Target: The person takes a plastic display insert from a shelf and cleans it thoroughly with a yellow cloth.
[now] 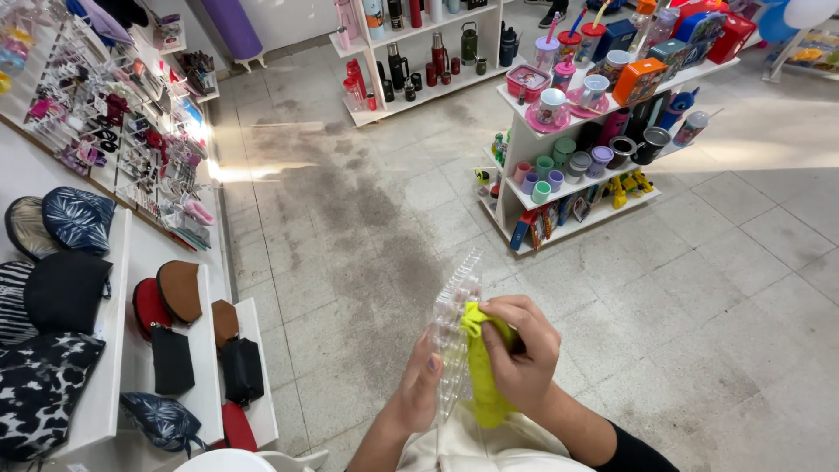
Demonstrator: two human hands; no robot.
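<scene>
1. Yellow-green cloth [483, 371] is bunched in the right hand [522, 354], whose fingers [507, 308] curl tight around it, pressing it on a clear plastic tray [454, 336].
2. Left hand [418, 393] props the tray upright from behind, fingers [433, 363] flat and loosely spread, in mid-air over the tiled floor [350, 218].
3. Thin plastic may flex or slip under hard rubbing, I judge, and drop.
4. Beyond stands a white shelf [581, 188] of cups.
</scene>
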